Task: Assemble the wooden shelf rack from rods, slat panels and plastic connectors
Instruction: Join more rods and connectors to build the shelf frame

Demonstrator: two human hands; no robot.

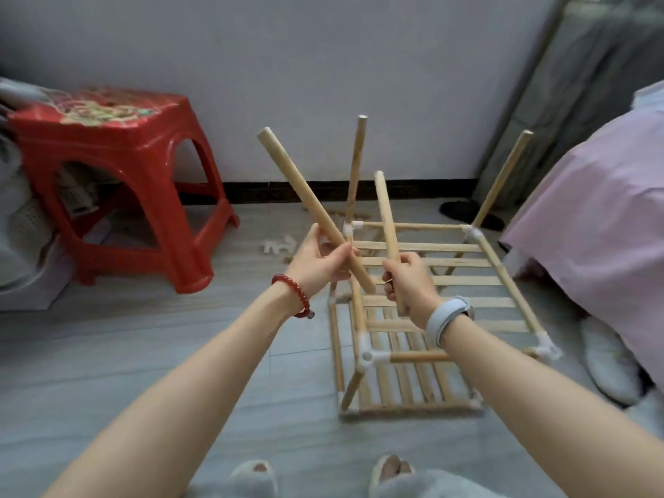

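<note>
The left hand (319,262), a red bead bracelet (293,294) on its wrist, grips a round pale wooden rod (305,199) near its lower end, fingers and thumb curled round it; the rod slants up toward the upper left of the frame. The right hand (409,283), a pale blue wristband (447,318) on its wrist, grips a second round wooden rod (386,221), fist closed round its lower part, the rod standing nearly upright. Both forearms reach in from the bottom edge, and the hands sit close together at centre frame.

Behind and below them, right of centre, the half-built wooden slat rack (431,282) stands on the grey floor (143,354), white plastic connectors (368,354) at its corners. A red plastic stool (118,181) stands at the upper left. Loose white connector pieces (278,244) lie on the floor between stool and rack.
</note>
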